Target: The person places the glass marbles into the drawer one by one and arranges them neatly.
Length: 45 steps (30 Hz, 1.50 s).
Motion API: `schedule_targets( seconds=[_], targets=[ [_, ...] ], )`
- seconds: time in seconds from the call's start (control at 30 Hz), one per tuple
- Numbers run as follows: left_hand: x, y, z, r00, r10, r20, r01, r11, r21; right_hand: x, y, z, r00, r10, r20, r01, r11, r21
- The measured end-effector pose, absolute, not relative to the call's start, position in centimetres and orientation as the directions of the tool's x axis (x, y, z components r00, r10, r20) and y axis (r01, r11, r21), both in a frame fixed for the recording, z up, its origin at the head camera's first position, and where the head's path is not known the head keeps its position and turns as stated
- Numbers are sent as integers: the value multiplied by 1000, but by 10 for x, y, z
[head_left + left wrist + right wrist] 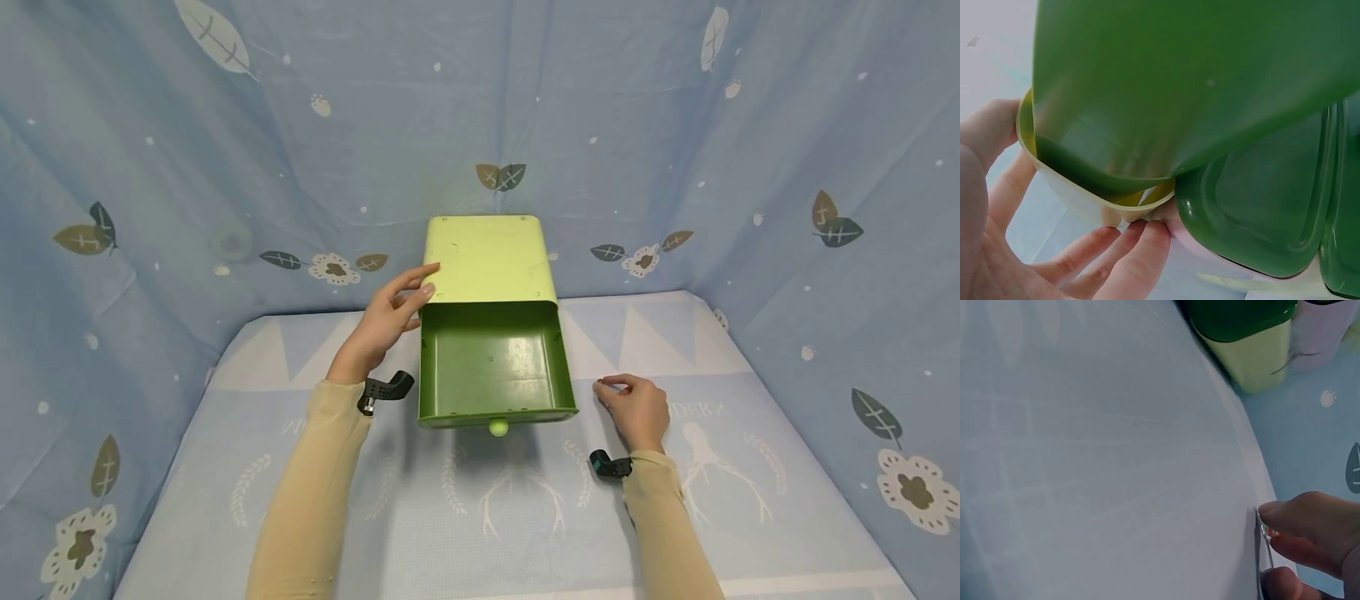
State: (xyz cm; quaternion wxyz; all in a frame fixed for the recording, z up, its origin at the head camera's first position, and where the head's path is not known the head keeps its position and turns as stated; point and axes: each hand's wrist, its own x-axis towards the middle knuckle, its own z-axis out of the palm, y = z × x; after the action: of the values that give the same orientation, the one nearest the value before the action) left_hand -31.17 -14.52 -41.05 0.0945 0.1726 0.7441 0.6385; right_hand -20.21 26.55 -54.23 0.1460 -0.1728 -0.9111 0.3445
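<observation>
A stacked drawer cabinet with a yellow-green top casing [487,258] stands at the back of the table. Its green top drawer [487,367] is pulled out, bare inside, with a round light-green knob [498,427] in front. My left hand [378,321] holds the casing's left side near the front; its fingertips touch the casing [1085,200] beside the drawer. To the right of the drawer, my right hand [637,408] pinches a small thin piece [1266,534] between thumb and fingers, close to the tabletop. Its kind cannot be told; a reddish glint shows on it.
Lower green drawer fronts [1260,194] in pink and pale casings sit under the open drawer. A patterned light cloth [465,550] covers the table. Blue printed curtains [600,108] hang behind and along both sides. A black camera mount is strapped to each wrist.
</observation>
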Motion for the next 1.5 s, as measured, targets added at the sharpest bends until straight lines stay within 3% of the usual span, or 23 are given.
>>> schedule_targets(
  seconds=[0.53,1.03,1.5],
  targets=[
    [-311,-146,-410,-922,380,78,132,120,984,-201,264,-544,-886,432,169,208,695,-688],
    [-311,-146,-410,-923,379,73,127,121,984,-194,264,-535,-904,406,135,148,593,-792],
    [-311,-146,-409,-922,381,65,119,119,986,-187,256,-486,-908,355,222,28,581,-813]
  ],
)
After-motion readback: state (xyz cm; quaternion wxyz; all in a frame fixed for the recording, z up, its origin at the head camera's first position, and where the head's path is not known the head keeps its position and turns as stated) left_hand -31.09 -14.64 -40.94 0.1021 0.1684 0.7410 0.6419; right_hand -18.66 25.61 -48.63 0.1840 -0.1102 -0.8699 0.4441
